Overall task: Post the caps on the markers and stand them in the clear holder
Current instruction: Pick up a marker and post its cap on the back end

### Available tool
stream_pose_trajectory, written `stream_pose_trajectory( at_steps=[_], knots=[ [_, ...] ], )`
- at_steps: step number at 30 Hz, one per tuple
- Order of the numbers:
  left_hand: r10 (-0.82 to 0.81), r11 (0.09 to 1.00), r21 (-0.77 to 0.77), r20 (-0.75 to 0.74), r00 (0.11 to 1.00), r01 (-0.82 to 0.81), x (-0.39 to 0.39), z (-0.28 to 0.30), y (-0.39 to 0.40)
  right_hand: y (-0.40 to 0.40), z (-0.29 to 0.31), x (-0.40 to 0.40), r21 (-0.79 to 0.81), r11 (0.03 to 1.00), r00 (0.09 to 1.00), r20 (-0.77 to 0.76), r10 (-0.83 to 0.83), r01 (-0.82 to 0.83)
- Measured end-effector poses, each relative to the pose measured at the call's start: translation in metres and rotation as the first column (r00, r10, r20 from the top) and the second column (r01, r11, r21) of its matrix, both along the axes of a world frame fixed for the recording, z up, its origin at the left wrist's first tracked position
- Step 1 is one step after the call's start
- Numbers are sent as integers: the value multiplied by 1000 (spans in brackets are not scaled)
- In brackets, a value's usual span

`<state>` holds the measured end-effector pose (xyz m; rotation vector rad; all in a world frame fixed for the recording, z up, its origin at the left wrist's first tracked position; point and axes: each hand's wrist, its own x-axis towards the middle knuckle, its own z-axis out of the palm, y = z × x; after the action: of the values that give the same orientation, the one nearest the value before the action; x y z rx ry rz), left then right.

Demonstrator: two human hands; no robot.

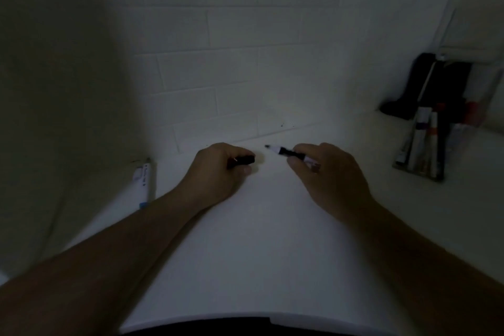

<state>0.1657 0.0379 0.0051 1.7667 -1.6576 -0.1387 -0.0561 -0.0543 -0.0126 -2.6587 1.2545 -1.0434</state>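
low over the table [245, 226], left hand [218, 172] grips a black cap [241, 161]; right hand [327, 172] pinches an uncapped marker [289, 153].

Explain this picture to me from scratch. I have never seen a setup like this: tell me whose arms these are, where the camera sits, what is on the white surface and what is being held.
There is no machine here. A person wears a wide-angle camera on the head, looking forward and down, so the two bare arms at the bottom belong to that person. The picture is dim.

The left hand grips a black cap. The right hand holds an uncapped marker, its tip pointing toward the cap; the two are apart, with a gap between them.

On the white table, by the left forearm, lies another marker. At far right stands the clear holder, already with several markers inside. A dark object behind it is too dim to identify. Beyond is a white tiled wall.
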Motion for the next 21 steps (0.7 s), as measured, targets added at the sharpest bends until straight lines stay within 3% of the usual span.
stream_pose_trajectory(
  at_steps=[9,15,21],
  knots=[
    [-55,994,-84,160,986,70,1,-10,-4,3,-10,4,-46,995,994,-77,81,-84],
    [-66,988,-128,178,982,90,1,-13,-7,10,-8,6,-119,993,986,-167,2,-22],
    [-78,985,-141,153,985,100,-1,-12,-5,10,-8,5,-63,998,993,-117,8,-16]
  ],
)
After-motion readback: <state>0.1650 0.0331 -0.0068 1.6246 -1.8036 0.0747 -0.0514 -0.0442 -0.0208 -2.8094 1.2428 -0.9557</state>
